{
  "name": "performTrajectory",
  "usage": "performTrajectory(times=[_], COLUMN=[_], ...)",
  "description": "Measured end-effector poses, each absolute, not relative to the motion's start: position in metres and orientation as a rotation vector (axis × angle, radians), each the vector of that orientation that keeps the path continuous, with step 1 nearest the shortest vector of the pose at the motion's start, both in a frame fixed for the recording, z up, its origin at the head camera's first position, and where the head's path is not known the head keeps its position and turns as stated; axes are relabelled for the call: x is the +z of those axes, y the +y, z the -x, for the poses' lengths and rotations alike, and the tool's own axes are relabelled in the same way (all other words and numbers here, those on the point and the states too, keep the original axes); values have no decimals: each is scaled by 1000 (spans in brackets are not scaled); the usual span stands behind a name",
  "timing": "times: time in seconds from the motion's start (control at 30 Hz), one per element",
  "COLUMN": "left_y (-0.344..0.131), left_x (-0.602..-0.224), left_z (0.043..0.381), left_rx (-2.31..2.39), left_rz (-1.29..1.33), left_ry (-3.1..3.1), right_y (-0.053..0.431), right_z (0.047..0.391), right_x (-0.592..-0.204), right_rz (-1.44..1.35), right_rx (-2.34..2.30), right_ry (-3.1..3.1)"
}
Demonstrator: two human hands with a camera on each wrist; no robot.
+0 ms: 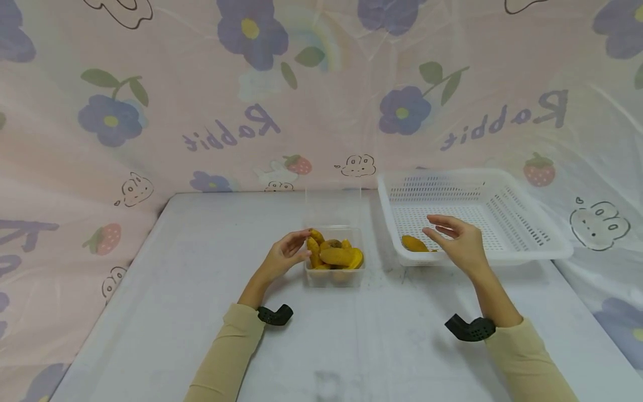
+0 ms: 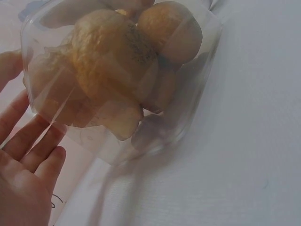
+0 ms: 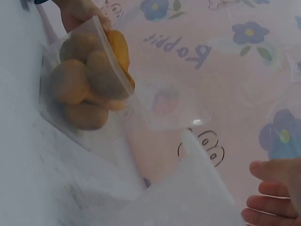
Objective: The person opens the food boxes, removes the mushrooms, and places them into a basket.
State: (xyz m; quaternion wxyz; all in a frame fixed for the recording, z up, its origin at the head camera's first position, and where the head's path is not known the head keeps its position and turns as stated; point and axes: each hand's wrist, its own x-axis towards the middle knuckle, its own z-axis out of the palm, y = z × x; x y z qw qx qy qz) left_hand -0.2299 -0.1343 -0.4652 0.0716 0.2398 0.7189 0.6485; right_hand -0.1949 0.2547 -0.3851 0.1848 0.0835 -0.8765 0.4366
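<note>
A clear plastic box (image 1: 334,281) stands near the middle of the table, heaped with several yellow, mango-like fruits (image 1: 337,256). My left hand (image 1: 283,258) is at the box's left side, its fingers spread loosely; in the left wrist view they lie against or just beside the clear wall. Over the front of a white basket (image 1: 537,249) hovers my right hand (image 1: 463,245), thumb apart from the fingers and nothing between them. Below and left of it, a yellow fruit (image 1: 414,243) lies in the basket's front left corner. The basket's rim and my right hand hide part of that corner.
The box's clear lid (image 1: 333,207) stands up behind it. White covering lies over the table (image 1: 216,234), and a patterned curtain (image 1: 321,100) hangs along the back and sides. A black wrist device (image 1: 472,328) is on each arm.
</note>
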Motion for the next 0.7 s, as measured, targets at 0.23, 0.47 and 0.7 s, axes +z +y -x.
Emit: performTrajectory(times=[0.23, 0.47, 0.7], left_y=[-134, -134, -134], left_x=[-465, -466, -464], left_z=[230, 231, 228], left_rx=[1954, 1948, 1935], left_rz=[-698, -716, -727], left_ry=[2159, 2164, 2179], right_y=[243, 225, 205], right_z=[191, 188, 185], right_x=[-380, -375, -375], right_rz=[-386, -507, -514], right_rx=[1364, 1429, 1434], right_ry=[-2379, -2340, -2377])
